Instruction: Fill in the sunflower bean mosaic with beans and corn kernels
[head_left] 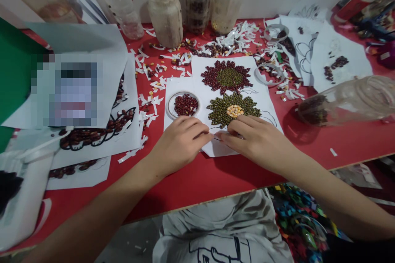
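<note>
A white sheet (199,68) bears two flowers made of seeds. The upper flower (226,77) has dark red beans around a green centre; the lower flower (216,111) has green mung beans around yellow corn kernels (235,111). My left hand (185,139) rests at the sheet's lower left, closed, with fingers and thumb drawn together. Just beyond it is a round lid (168,106) of red beans (185,104). Over the lower flower's bottom edge lies my right hand (254,137), its fingers curled to the thumb. Whatever either hand pinches is hidden.
Several jars, including a jar of dark beans (197,4), stand along the wall. Paper shreds (237,39) and loose seeds litter the red table (191,185). A clear jar (348,100) lies at right. Bean-covered drawings (123,135) and a white glue bottle (27,201) are left.
</note>
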Tool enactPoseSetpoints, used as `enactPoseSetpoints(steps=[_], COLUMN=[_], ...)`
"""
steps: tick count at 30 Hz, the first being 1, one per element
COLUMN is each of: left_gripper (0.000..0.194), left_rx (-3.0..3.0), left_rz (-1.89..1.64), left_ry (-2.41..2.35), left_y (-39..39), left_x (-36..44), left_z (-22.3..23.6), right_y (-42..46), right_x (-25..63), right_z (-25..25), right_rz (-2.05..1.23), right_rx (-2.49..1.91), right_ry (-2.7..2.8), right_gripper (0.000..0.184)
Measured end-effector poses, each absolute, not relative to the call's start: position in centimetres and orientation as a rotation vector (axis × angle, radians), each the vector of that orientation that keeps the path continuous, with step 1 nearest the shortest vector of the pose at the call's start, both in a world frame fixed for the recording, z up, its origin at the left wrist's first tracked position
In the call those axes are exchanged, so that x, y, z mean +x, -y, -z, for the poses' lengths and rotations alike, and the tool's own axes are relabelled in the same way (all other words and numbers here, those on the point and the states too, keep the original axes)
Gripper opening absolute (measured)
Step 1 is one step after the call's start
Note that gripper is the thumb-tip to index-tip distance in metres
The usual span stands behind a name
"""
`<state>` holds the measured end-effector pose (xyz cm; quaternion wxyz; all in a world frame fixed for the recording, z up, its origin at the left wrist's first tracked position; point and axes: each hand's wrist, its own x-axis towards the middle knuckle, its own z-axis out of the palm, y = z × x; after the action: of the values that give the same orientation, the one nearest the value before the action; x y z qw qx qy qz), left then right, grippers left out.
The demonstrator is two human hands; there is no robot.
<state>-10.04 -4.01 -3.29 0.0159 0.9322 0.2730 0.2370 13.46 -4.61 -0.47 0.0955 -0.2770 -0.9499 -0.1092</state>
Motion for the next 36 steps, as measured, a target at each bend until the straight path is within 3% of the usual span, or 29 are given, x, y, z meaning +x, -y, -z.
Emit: enactPoseSetpoints(steps=[10, 36], left_gripper=[0.031, 0.029], left_rx=[3.035, 2.876], left_rz=[-0.627, -0.725], left_ry=[-0.826, -0.845], left_y=[3.97, 3.98], left_x=[-9.78, -9.98], left_z=[3.33, 3.5], right_y=[4.82, 5.31], right_x=[13.29, 13.07], right_z=[0.14, -0.28], right_rz=[0.315, 0.306], right_rx=[-0.836, -0.917], right_ry=[2.828, 2.684], right_gripper=[0.016, 0.017])
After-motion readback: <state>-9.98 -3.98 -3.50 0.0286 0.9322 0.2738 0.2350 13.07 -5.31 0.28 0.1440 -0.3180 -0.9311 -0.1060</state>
